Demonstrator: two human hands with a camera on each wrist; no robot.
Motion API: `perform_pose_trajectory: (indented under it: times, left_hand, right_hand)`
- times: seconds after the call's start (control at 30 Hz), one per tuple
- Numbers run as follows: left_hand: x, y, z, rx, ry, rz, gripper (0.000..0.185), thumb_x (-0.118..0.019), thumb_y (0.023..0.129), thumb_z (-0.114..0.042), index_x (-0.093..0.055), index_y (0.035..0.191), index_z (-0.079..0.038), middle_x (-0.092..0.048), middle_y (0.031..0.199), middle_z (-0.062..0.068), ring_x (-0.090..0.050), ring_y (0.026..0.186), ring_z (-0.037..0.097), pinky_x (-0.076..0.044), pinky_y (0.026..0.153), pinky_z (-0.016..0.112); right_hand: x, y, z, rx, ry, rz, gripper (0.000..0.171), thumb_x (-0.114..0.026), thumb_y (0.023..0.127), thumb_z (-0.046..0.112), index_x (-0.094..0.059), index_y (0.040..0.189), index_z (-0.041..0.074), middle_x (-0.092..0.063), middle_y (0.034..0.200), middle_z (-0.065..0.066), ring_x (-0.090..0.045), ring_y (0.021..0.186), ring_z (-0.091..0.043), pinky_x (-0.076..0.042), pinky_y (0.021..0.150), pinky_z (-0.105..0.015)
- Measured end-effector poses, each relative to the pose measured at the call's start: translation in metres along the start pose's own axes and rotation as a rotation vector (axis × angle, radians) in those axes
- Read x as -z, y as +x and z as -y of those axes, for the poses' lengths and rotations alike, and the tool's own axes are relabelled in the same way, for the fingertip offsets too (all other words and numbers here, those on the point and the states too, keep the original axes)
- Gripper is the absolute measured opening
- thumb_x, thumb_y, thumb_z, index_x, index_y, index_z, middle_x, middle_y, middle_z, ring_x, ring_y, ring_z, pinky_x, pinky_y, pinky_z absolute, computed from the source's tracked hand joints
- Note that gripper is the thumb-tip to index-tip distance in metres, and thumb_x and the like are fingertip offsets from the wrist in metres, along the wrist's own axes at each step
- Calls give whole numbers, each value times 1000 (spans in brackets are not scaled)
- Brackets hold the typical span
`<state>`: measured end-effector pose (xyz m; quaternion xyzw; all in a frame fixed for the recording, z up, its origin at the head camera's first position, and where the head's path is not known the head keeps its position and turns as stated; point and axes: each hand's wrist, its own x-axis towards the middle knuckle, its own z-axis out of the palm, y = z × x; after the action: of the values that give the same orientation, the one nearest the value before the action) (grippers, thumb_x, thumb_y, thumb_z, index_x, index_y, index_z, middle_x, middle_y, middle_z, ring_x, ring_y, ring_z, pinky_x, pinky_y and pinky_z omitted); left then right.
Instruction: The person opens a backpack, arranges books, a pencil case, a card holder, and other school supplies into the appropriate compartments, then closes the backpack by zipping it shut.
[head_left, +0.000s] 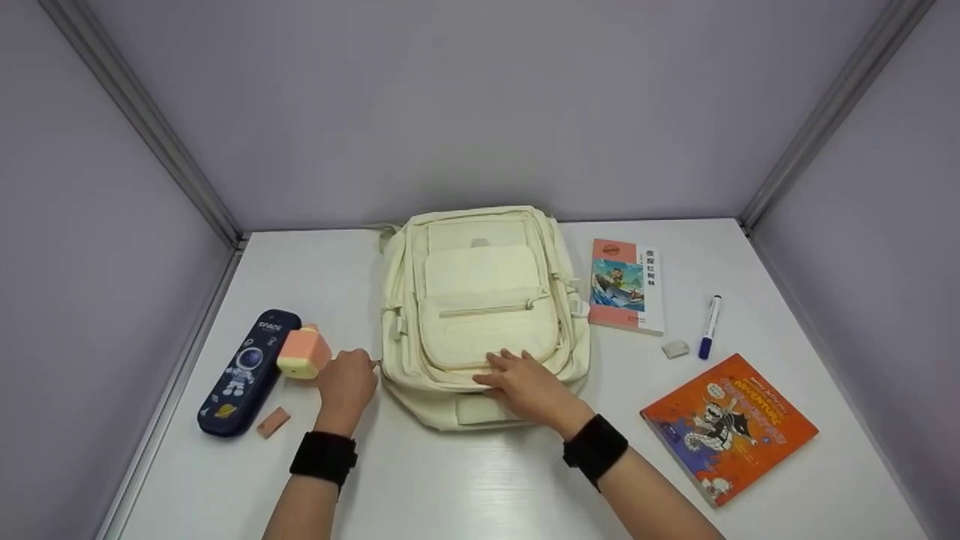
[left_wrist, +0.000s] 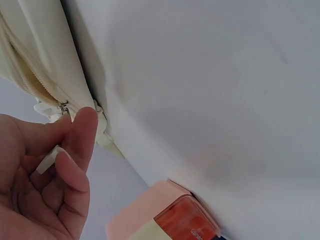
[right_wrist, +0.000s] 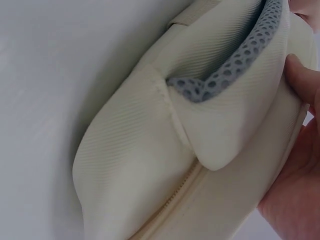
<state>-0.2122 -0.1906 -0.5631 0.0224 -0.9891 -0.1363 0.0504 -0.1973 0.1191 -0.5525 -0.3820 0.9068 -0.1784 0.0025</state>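
Note:
A cream backpack (head_left: 487, 330) lies on the white table, front pocket facing up. At its left side, my left hand (head_left: 349, 386) pinches a zipper pull between thumb and index finger. The left wrist view shows the metal zipper slider (left_wrist: 63, 107) right at those fingertips, with a parted zipper (left_wrist: 32, 72) beyond. A small off-white strip (left_wrist: 49, 160) shows among the curled fingers. My right hand (head_left: 525, 386) rests on the bag's lower front edge, fingers spread. In the right wrist view, its thumb (right_wrist: 302, 80) presses the fabric near a grey mesh trim (right_wrist: 220, 75).
Left of the bag are a navy pencil case (head_left: 250, 375), a pink and yellow box-shaped object (head_left: 304, 351) and a pink eraser (head_left: 274, 422). To the right lie a thin book (head_left: 626, 285), a grey-white eraser (head_left: 675, 349), a marker (head_left: 710, 326) and an orange book (head_left: 731, 427).

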Motion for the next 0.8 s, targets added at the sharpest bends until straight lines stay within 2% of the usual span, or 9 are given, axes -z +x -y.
perform_pose_trajectory:
  times: [0.27,0.47,0.67,0.8]
  left_hand:
    - [-2,19,-3,63,3,21,18,-65,93,-12,-70,86,3,-67,80,20,-65,69,36,-50,55,49]
    - [-4,30,-5,116,-5,30,18,-59,97,-13,-70,92,0,-69,87,21,-66,74,38,-49,55,51]
    - [-8,39,-4,77,-53,7,17,-56,97,-8,-68,97,4,-68,92,25,-66,79,44,-52,66,54]
    - [-12,47,-4,74,-57,12,18,-54,98,-8,-66,101,5,-67,94,26,-65,80,44,-52,67,55]
  right_hand:
    - [0,-2,-2,13,20,-1,30,-60,99,22,-68,127,16,-53,139,-20,-47,129,-41,-34,101,-64]
    - [1,-5,-3,28,41,-17,29,-60,99,18,-68,127,16,-53,139,-19,-47,130,-38,-34,103,-62]
    - [3,-8,-5,66,28,-44,28,-62,98,17,-69,125,17,-55,137,-18,-50,128,-35,-36,102,-61]
    - [3,-9,-6,70,19,-41,28,-63,97,15,-69,125,17,-55,138,-17,-50,128,-33,-37,102,-60]
